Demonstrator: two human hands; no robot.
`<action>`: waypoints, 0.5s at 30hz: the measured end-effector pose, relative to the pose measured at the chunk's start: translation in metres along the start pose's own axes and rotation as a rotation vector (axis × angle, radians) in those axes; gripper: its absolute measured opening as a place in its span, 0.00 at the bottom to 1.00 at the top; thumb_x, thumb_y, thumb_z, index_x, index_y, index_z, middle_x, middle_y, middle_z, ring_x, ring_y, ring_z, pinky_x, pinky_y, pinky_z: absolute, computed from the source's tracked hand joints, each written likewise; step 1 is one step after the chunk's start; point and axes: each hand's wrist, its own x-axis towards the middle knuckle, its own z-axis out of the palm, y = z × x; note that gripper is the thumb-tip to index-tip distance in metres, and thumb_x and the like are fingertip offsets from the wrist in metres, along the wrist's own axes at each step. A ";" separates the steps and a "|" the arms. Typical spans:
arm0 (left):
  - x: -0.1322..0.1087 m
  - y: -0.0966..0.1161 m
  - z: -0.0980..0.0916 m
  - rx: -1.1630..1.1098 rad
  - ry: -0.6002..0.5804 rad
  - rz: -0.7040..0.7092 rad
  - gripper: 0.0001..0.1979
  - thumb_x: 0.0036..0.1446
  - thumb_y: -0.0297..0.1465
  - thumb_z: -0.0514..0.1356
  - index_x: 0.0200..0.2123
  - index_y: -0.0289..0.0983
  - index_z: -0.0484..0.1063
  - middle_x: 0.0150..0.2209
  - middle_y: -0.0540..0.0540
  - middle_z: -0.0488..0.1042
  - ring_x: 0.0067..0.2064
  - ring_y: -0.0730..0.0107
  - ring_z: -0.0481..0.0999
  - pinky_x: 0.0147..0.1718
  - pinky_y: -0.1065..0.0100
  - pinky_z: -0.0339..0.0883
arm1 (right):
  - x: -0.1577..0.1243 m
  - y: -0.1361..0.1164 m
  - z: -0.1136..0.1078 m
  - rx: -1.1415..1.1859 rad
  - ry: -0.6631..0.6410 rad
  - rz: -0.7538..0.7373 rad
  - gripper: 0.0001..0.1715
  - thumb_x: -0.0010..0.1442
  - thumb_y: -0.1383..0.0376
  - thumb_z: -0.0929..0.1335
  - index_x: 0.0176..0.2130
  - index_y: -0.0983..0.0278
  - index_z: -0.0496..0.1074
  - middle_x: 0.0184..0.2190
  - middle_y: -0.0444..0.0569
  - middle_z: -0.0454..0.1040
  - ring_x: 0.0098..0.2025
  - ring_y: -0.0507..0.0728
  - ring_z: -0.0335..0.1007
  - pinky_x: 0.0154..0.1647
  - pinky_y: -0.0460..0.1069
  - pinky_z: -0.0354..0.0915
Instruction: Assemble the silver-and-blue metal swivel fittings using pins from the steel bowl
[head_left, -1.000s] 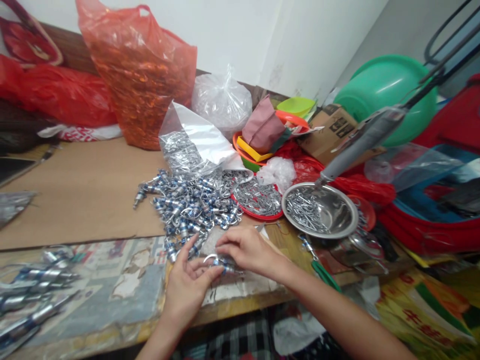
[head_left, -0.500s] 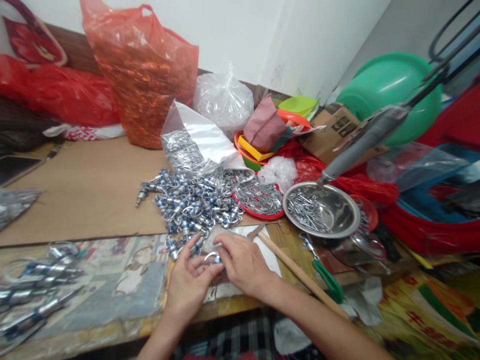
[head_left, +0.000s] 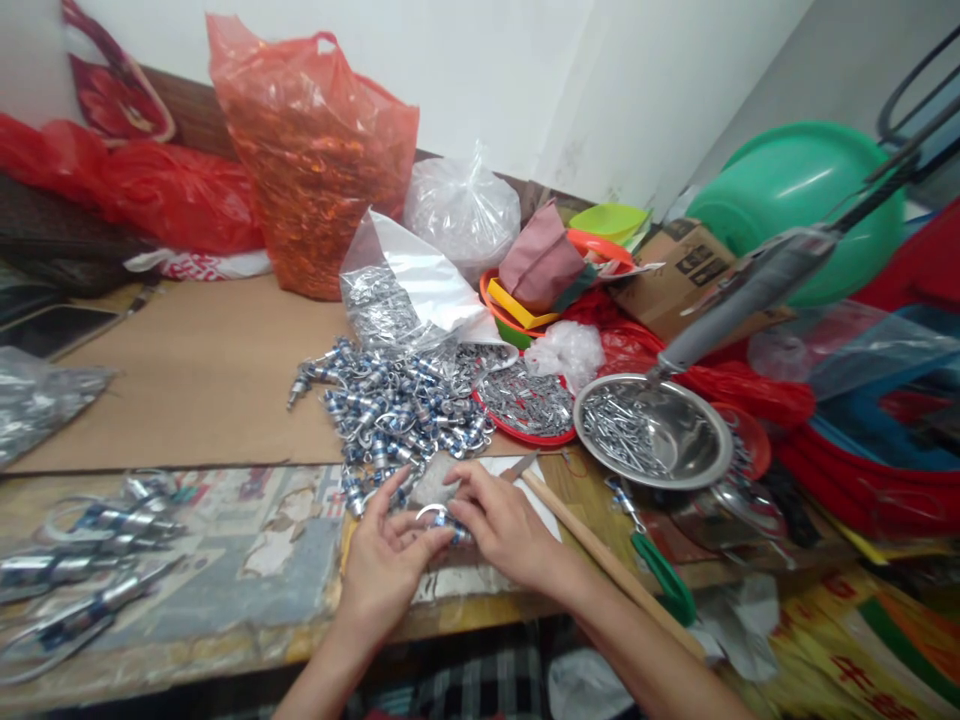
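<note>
My left hand (head_left: 386, 565) and my right hand (head_left: 504, 525) meet at the table's near edge over a small blue-and-silver metal clip with a wire ring (head_left: 441, 520). Both pinch it between thumb and fingers, fingers curled. Just beyond them lies a heap of the same blue-and-silver clips (head_left: 394, 410) on brown cardboard (head_left: 195, 380). A wooden-handled tool (head_left: 600, 555) lies right of my right hand, its blade end near my knuckles.
A red tray of silver pieces (head_left: 525, 405) and a steel bowl of metal parts (head_left: 652, 430) stand to the right. Plastic bags (head_left: 315, 160) line the back wall. More clips (head_left: 82, 570) lie at the left. Green-handled pliers (head_left: 660, 570) rest near the edge.
My hands stay together on the clip, with the right hand drawn back off the tool's handle. The view has shifted a little, so everything sits further right.
</note>
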 end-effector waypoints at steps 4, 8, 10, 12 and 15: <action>0.001 -0.001 0.000 -0.014 -0.002 -0.003 0.44 0.33 0.27 0.67 0.55 0.33 0.51 0.21 0.52 0.73 0.25 0.70 0.74 0.26 0.69 0.70 | 0.006 -0.004 -0.005 -0.159 -0.100 -0.097 0.14 0.57 0.70 0.60 0.44 0.61 0.60 0.32 0.47 0.71 0.35 0.55 0.66 0.33 0.46 0.55; 0.001 -0.002 -0.001 -0.028 -0.016 -0.011 0.44 0.34 0.26 0.67 0.55 0.34 0.51 0.21 0.52 0.74 0.25 0.70 0.74 0.26 0.68 0.70 | 0.012 -0.007 -0.013 -0.254 -0.213 -0.108 0.15 0.56 0.69 0.60 0.45 0.60 0.60 0.32 0.47 0.71 0.33 0.55 0.67 0.30 0.46 0.54; 0.001 -0.002 -0.001 -0.033 -0.024 -0.016 0.44 0.34 0.27 0.67 0.55 0.34 0.50 0.21 0.52 0.73 0.24 0.69 0.74 0.26 0.67 0.70 | 0.015 -0.009 -0.018 -0.260 -0.273 -0.113 0.15 0.55 0.68 0.61 0.44 0.59 0.60 0.30 0.45 0.71 0.31 0.54 0.67 0.28 0.45 0.53; 0.001 -0.001 -0.001 -0.039 -0.022 -0.020 0.45 0.34 0.27 0.67 0.55 0.34 0.50 0.21 0.53 0.73 0.24 0.69 0.74 0.26 0.67 0.70 | 0.020 -0.011 -0.021 -0.264 -0.320 -0.114 0.15 0.54 0.68 0.62 0.44 0.58 0.61 0.30 0.44 0.71 0.30 0.54 0.66 0.27 0.45 0.51; 0.001 -0.002 0.000 -0.035 -0.010 -0.019 0.45 0.33 0.27 0.68 0.55 0.34 0.50 0.21 0.53 0.73 0.24 0.68 0.75 0.25 0.67 0.70 | 0.029 -0.013 -0.024 -0.237 -0.355 -0.054 0.14 0.53 0.69 0.63 0.42 0.57 0.64 0.28 0.43 0.70 0.28 0.53 0.64 0.26 0.44 0.50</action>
